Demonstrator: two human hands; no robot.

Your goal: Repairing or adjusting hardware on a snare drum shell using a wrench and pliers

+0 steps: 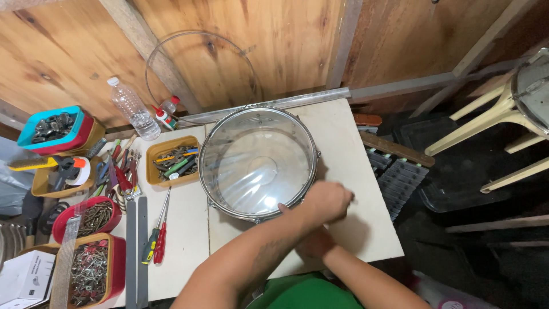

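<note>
Forearm hides most of right hand [314, 243]; left hand [327, 200], curled beside drum [257, 161], grip unclear.

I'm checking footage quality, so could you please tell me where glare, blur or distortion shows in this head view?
Head view: bright glare sits on the clear drum head, near its lower rim; the left hand is slightly motion-blurred and hides most of the right hand; wide-angle distortion bends the wall planks; the floor at right is dim.

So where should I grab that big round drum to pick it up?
Probably by its metal rim, one hand on each side. The drum lies flat on the table, wide and round, so reach from the near edge and keep off the shiny clear skin.
</note>
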